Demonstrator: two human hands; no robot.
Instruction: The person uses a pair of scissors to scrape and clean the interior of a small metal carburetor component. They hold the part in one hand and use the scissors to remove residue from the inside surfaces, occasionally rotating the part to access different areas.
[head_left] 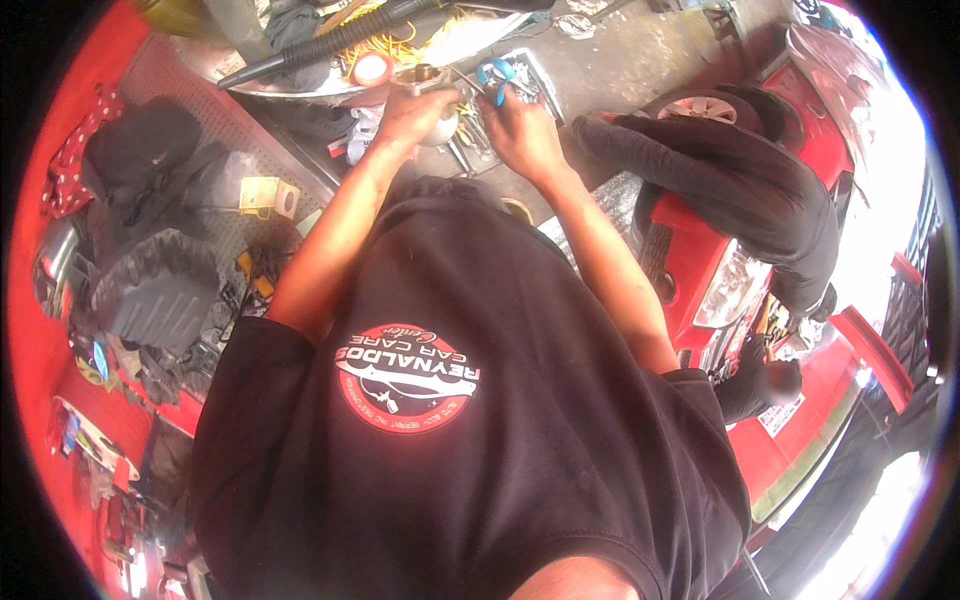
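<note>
My left hand (413,115) is closed around a pale grey metal part (443,129) with a brass-coloured fitting (426,73) at its top. Just to its right, my right hand (520,130) grips a blue-handled tool (497,78), its handles showing above the fingers. A thin dark shaft slants between the two hands; whether it belongs to that tool I cannot tell. Both arms reach forward, and the hands are close together but apart. Glare and small size blur the detail of the metal part.
Beyond my hands lie a tool tray (538,72), a red-and-white roll (371,69) and a black ribbed hose (325,48). On the left are a yellow box (268,197) and a black ribbed tub (160,285). At right, another person (740,180) bends over a red car (700,262).
</note>
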